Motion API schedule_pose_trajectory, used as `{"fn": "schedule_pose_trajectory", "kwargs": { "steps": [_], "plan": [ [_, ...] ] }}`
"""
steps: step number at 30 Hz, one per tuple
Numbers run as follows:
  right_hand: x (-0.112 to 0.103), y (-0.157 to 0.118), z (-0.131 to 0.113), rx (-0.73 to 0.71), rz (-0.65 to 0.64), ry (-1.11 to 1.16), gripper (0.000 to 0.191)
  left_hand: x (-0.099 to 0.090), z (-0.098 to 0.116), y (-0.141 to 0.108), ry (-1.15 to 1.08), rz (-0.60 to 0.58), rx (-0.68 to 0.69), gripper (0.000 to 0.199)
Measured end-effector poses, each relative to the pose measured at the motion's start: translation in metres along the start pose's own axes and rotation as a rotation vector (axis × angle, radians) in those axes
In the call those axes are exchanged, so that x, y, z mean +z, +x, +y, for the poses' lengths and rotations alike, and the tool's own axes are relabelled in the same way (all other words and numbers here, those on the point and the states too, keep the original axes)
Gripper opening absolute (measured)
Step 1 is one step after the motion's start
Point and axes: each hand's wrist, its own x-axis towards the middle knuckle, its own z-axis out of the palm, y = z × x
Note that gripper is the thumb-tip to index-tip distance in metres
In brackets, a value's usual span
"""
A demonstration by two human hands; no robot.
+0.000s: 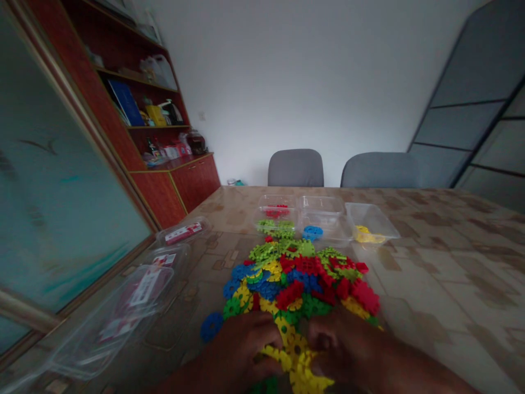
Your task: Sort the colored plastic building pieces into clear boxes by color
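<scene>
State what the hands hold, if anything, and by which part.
The left hand and right hand are at yellow pieces; whether either grips one, and by which part, cannot be told.

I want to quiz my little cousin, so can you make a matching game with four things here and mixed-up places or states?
1. Gray chairs
2. Rightmost clear box
3. Left hand and right hand
4. Labelled clear plastic things

A. Has yellow pieces inside
B. To the left of the colourful heap
C. Beyond the table's far edge
D. At the heap's near side

Pairs: 1-C, 2-A, 3-D, 4-B
</scene>
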Motion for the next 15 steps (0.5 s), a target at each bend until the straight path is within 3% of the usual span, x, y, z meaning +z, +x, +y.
{"fn": "schedule_pose_trajectory", "kwargs": {
  "steps": [3,5,9,15],
  "plan": [
    [0.014,-0.003,-0.003,0.058,0.024,-0.144,0.018,-0.001,0.0,0.0,0.028,0.011,-0.022,0.026],
    [0.019,-0.004,-0.004,0.045,0.044,-0.2,0.036,-0.002,0.001,0.0,0.068,0.006,-0.062,0.027],
    [0.022,-0.004,-0.014,0.077,0.077,-0.252,0.067,-0.004,0.006,0.001,0.127,-0.007,-0.12,0.05],
    [0.022,-0.005,-0.029,0.145,0.101,-0.288,0.058,-0.004,0.008,0.003,0.151,-0.084,-0.181,0.06]
  ]
}}
